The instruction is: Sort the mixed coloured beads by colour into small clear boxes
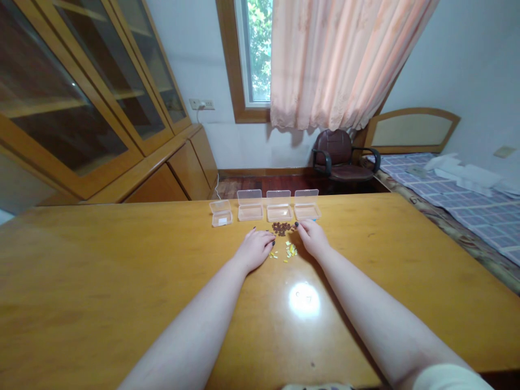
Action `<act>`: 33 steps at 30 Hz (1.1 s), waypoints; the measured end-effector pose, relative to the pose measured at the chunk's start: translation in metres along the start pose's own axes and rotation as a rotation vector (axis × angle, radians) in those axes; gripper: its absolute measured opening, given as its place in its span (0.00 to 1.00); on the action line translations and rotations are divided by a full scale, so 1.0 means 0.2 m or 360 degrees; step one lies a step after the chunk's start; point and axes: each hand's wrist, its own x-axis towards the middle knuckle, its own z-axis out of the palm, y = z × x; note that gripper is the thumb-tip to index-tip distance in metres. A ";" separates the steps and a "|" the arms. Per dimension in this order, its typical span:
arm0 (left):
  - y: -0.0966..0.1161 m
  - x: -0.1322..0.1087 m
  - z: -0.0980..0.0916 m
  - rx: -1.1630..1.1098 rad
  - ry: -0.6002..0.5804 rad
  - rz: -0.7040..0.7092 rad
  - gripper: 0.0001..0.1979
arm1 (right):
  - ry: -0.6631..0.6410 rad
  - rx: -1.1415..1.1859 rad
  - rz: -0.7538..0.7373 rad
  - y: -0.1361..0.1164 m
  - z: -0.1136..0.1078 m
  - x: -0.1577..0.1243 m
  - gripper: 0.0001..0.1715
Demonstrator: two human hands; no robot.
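Note:
My left hand [255,249] rests palm down on the table, fingers stretched and apart, beside the left edge of a pile of small brown pieces [281,228] that look like beans. At the right edge of that pile, the fingertips of my right hand [312,238] are pinched together; what they hold, if anything, is too small to make out. Small yellow and white pieces [291,249] lie scattered between my hands, some close to my left thumb. Behind the pile stand several clear plastic boxes with raised lids, among them a middle box [279,213] and a right box [307,211].
A smaller clear box [221,219] at the left holds a white slip. The wooden table [122,281] extends widely to both sides. Beyond it are a brown office chair [339,154], a bed with a checked cover [459,189] and a glass-fronted cabinet [134,141].

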 end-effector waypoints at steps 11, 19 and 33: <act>0.00 0.01 -0.01 -0.0064 0.0032 0.0004 0.16 | -0.0079 0.0577 0.0302 0.01 0.11 -0.02 0.16; -0.04 0.01 -0.02 -0.0274 0.0083 -0.0077 0.16 | 0.0005 0.0513 0.0426 -0.02 0.05 0.00 0.15; -0.06 0.01 0.07 -0.0830 0.0092 -0.0132 0.23 | -0.0033 0.0996 0.0760 -0.29 0.20 -0.11 0.19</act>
